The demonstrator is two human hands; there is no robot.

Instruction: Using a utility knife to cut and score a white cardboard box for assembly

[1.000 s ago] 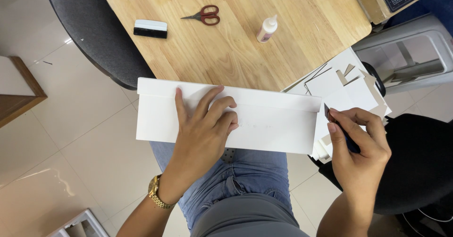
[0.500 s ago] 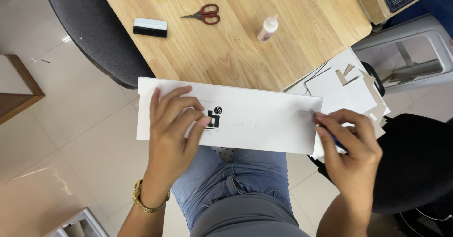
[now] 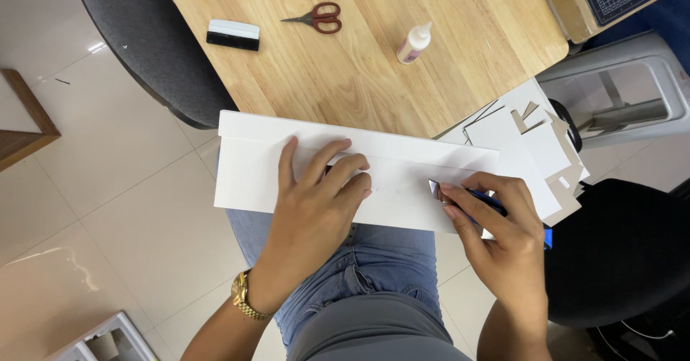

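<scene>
**Cutting white board on your lap**

Head view: your left hand (image 3: 316, 203) presses flat, fingers spread, on a long white board (image 3: 251, 167) lying across your lap at the bench (image 3: 359, 66) edge. Your right hand (image 3: 496, 224) grips a blue-handled knife (image 3: 467, 197), blade touching the board's right end.

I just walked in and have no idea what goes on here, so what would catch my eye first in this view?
First, the long white board lying across the person's lap, with the left hand pressed flat on it and the right hand holding a blue cutter to its right end. Beyond it, the wooden table carries red-handled scissors, a small glue bottle and a black-and-white scraper. A heap of white offcuts sits to the right.
</scene>
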